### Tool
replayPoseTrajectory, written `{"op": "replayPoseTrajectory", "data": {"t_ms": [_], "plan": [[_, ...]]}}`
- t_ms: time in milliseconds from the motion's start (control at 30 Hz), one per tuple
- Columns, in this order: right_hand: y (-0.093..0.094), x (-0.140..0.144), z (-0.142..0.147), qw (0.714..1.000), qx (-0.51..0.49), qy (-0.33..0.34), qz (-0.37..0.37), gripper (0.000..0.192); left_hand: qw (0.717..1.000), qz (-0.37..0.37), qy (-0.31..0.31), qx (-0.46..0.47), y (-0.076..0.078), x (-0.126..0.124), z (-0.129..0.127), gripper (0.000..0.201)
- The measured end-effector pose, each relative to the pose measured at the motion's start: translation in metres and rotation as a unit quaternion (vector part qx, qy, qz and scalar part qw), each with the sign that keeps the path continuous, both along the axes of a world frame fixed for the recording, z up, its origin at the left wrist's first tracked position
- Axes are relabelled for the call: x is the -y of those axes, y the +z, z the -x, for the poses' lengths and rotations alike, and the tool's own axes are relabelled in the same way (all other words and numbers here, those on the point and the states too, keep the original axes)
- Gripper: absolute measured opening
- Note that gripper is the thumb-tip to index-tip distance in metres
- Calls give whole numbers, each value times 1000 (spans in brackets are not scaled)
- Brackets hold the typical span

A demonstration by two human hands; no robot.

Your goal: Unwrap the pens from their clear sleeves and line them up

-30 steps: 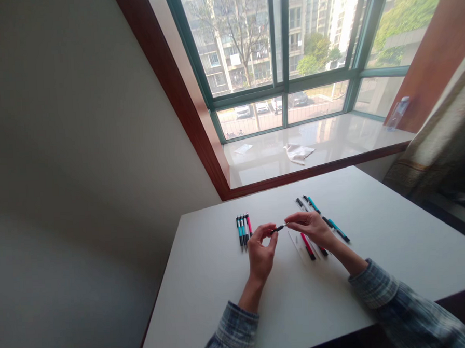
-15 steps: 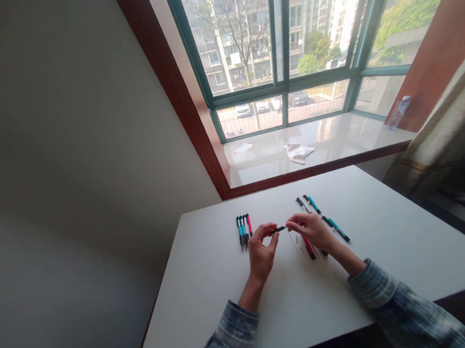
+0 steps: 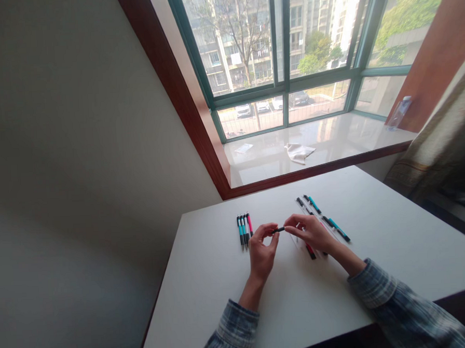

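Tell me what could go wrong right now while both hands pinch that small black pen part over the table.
The black pen part is held only at the fingertips of the left hand and right hand, so it could slip and drop. The right forearm lies over the loose pens and might scatter them. The neat pen row sits close to the left hand.

A crumpled white cloth [image 3: 299,152] lies on the windowsill [image 3: 343,137] right of centre; a curtain [image 3: 436,132] hangs at far right.
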State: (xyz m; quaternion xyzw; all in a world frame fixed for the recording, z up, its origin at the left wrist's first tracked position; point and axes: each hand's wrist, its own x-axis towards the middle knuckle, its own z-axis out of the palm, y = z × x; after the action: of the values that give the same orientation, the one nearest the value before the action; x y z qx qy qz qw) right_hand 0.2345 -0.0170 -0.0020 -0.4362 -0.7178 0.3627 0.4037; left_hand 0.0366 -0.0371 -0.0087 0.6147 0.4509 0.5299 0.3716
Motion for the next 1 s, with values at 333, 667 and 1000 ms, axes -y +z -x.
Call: {"op": "replayPoseTrajectory", "data": {"t_ms": [333, 667, 1000], "plan": [[4, 3, 0, 1000, -26, 2, -7, 24, 1000, -6, -7, -5, 3, 1, -1, 18], [3, 2, -1, 1000, 29, 6, -4, 29, 1000, 4, -6, 4, 2, 1, 0, 19], [0, 2, -2, 999, 42, 2, 6, 42, 999, 20, -13, 31, 1, 0, -2, 19]]}}
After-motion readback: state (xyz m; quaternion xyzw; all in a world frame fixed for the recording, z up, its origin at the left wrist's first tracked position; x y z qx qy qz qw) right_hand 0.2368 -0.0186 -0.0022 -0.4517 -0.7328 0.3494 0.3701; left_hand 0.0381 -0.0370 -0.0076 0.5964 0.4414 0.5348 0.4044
